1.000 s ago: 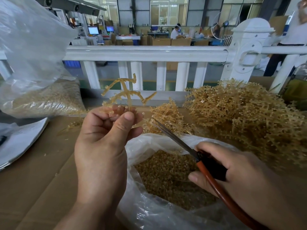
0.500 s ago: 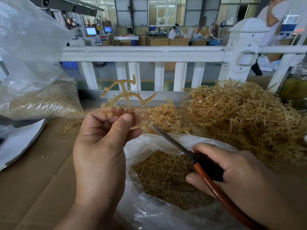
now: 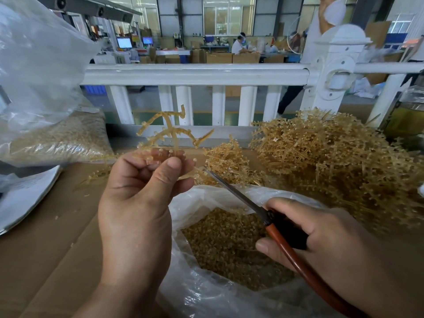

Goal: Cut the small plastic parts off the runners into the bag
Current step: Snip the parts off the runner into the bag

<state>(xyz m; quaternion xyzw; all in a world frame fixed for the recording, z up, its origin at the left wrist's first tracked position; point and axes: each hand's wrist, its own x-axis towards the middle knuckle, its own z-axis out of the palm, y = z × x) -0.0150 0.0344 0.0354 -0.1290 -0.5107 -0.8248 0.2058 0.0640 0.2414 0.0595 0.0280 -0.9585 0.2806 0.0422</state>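
My left hand pinches a tan plastic runner between thumb and fingers, its curved branches sticking up above the fingertips. My right hand grips scissors with red-brown handles; the blades are together and point up-left, the tip just right of my left thumb. Below both hands lies an open clear plastic bag holding a heap of small tan parts.
A big pile of tan runners fills the right of the cardboard-covered table, with a smaller pile at centre. A filled clear bag sits at left. A white railing runs behind.
The runner in my left hand has turned slightly; the scissor tip has edged closer to my left thumb. A person walks behind the railing at right.
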